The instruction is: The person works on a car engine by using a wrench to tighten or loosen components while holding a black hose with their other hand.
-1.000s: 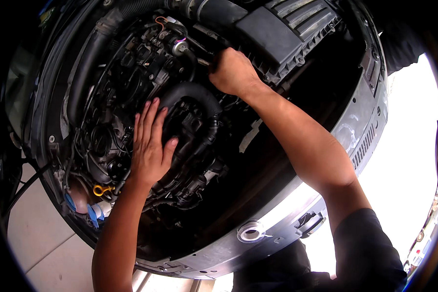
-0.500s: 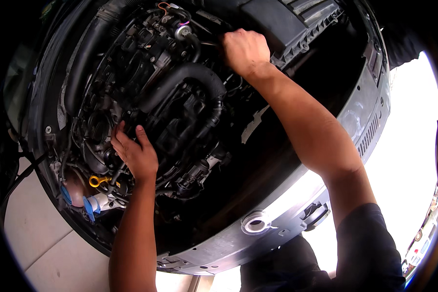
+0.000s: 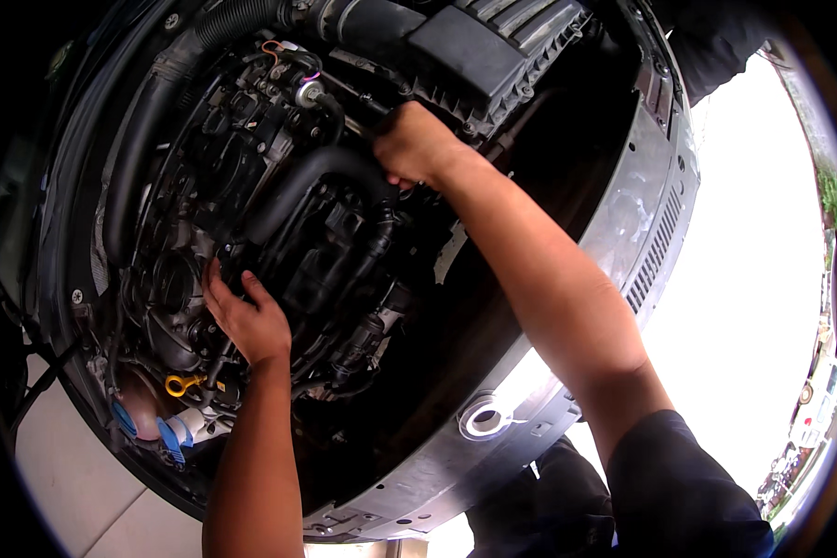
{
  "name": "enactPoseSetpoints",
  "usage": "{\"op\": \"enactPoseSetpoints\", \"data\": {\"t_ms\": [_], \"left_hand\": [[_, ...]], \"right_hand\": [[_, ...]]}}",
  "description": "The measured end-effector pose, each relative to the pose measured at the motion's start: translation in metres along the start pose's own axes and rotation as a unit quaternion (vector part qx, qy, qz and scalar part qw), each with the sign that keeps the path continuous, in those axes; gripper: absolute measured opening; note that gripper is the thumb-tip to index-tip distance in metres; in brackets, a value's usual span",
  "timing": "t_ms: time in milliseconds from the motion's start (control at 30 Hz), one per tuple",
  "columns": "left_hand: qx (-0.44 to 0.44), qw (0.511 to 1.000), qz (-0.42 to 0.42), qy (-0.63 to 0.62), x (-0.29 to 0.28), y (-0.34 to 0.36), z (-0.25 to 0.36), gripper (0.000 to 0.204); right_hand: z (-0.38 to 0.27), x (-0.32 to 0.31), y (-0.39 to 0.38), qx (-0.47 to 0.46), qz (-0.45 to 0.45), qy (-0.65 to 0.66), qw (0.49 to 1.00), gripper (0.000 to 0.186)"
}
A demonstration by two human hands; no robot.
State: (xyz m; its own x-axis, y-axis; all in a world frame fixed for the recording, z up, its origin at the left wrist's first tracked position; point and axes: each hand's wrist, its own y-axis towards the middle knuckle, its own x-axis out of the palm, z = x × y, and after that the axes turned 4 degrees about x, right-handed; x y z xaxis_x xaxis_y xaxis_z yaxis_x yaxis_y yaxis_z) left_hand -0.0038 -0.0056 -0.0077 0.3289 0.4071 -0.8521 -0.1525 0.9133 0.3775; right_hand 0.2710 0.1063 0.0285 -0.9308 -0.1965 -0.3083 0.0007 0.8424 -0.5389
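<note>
My left hand point(image 3: 254, 321) rests on the left side of the engine point(image 3: 330, 223), its fingers spread and the thumb apart. The fingertips lie against dark parts and grip nothing. My right hand point(image 3: 414, 144) is a closed fist at the far side of the engine, beside the bend of a thick black hose point(image 3: 312, 172). A slim metal bar point(image 3: 353, 127) shows at the fist's left edge. The fingers hide the rest, so I cannot tell what kind of thing they hold. Just left of the fist sits a round silver fitting point(image 3: 309, 93) with wires.
A black ribbed air filter box point(image 3: 465, 51) stands beyond my right hand. A yellow dipstick ring point(image 3: 181, 384) and blue-capped reservoirs point(image 3: 172, 432) are at lower left. A white tape roll point(image 3: 485, 418) sits on the metal front panel point(image 3: 437, 484). Another person's dark sleeve point(image 3: 716, 46) shows upper right.
My right fist has turned and come slightly nearer the black hose, its thumb side now showing. My left hand stays at the same engine parts. The whole view has shifted a little.
</note>
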Motion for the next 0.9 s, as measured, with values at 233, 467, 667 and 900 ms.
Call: {"op": "enactPoseSetpoints", "data": {"t_ms": [233, 467, 667, 900], "left_hand": [[0.023, 1.0, -0.005, -0.005, -0.005, 0.002, -0.003, 0.044], [-0.01, 0.999, -0.037, -0.016, -0.008, 0.003, 0.007, 0.044], [0.012, 0.999, -0.031, -0.019, -0.009, 0.004, 0.004, 0.045], [-0.016, 0.999, -0.047, 0.01, -0.008, 0.002, 0.008, 0.047]], "right_hand": [[-0.023, 0.005, 0.006, 0.029, 0.002, -0.041, 0.999, 0.021], [-0.017, 0.008, 0.013, 0.02, 0.004, -0.063, 0.998, 0.018], [-0.027, 0.009, 0.021, 0.027, -0.002, -0.087, 0.996, 0.019], [-0.032, 0.015, 0.031, -0.012, -0.016, -0.109, 0.994, 0.017]]}}
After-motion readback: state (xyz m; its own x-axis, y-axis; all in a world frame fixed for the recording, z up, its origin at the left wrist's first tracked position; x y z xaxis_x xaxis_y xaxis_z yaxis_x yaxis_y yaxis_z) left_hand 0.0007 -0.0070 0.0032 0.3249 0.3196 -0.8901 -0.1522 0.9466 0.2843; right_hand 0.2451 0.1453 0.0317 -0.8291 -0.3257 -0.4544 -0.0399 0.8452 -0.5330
